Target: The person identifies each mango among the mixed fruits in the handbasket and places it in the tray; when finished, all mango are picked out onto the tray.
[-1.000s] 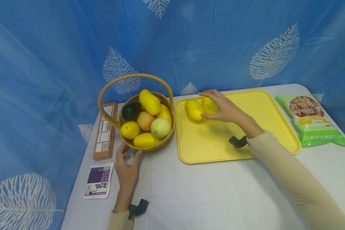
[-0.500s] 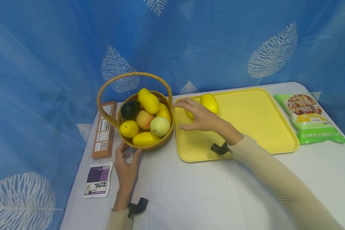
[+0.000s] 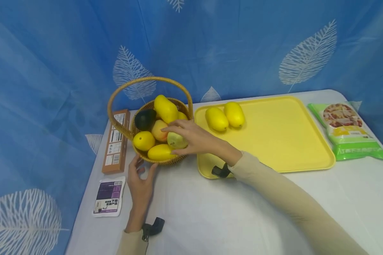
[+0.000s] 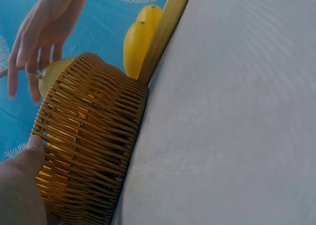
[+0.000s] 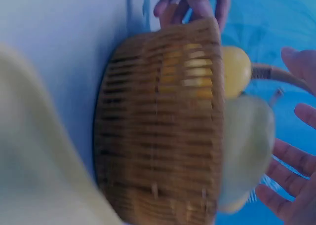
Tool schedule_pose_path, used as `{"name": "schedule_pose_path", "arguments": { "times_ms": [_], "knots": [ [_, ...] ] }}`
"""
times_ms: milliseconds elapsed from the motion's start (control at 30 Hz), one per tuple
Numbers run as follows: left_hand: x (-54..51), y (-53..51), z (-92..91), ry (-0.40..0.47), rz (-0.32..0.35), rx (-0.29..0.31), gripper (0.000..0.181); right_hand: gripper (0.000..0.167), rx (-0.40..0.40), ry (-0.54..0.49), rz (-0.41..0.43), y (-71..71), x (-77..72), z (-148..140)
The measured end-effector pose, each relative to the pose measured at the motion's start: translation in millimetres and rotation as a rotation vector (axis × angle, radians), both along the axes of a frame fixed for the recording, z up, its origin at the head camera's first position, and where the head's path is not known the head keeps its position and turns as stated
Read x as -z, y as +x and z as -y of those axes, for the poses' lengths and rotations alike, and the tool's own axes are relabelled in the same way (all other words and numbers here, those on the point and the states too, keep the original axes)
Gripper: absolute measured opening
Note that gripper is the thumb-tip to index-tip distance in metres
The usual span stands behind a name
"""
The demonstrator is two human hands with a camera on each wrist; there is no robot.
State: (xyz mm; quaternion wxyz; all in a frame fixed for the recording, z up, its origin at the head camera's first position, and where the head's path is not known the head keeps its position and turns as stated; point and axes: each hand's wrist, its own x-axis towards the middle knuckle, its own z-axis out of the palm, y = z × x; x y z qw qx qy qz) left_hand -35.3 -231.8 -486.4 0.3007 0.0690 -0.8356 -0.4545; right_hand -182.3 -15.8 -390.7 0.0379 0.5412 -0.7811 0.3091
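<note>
A wicker basket with a tall handle holds fruit: a pale green pear, a peach, a dark green fruit and several yellow mango-like ones. Over the pear, my right hand spreads its fingers and thumb around it. In the right wrist view those fingers stand slightly apart from the pear. My left hand touches the near left side of the basket; its thumb lies against the wall by the rim. Two yellow mangoes lie side by side on the yellow tray.
Right of the tray lies a green food bag. A long orange-brown box stands left of the basket, with a purple-and-white packet nearer. A blue curtain hangs behind the white-covered table.
My right hand has let go of a mango on the tray and moved left to the pear in the basket. Both mangoes stay on the tray. My left hand has kept its place.
</note>
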Motion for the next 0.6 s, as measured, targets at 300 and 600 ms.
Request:
{"name": "schedule_pose_path", "arguments": {
  "times_ms": [300,600],
  "knots": [
    [-2.1,-0.5,-0.4,-0.035,0.035,-0.016,0.065,0.068,0.028,0.137,0.037,3.1,-7.6,49],
    [-0.8,-0.5,0.2,-0.031,0.013,-0.006,0.064,0.062,0.033,0.199,0.098,-3.2,-12.7,77]
  ]
}}
